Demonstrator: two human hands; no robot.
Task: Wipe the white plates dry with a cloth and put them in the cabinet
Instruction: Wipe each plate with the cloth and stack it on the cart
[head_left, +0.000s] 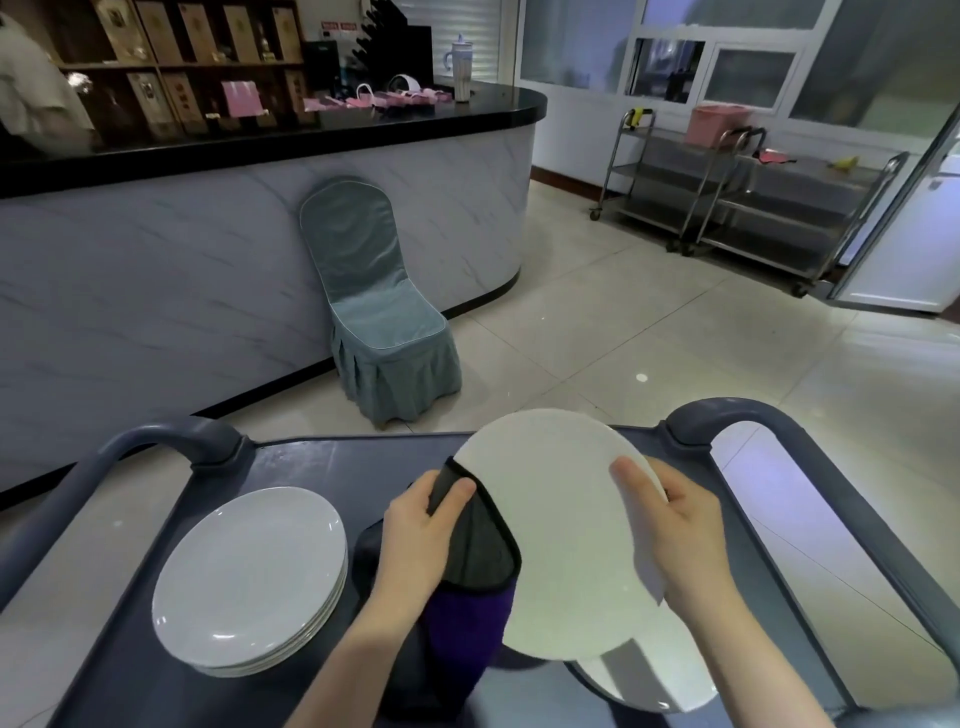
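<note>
Cart tray (322, 462): plate stack (249, 577) left, chair (384, 322) beyond; left hand (415, 535) fingers (457, 493) pinch cloth (483, 545), right hand (680, 530) grips plate (566, 519).

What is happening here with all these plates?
A person is drying plates at a grey cart. The right hand holds a white plate by its edge, tilted above the cart. The left hand grips a dark cloth folded over the plate's opposite edge. A stack of plates sits on the cart to the left, and another plate lies beneath the held one.
</note>
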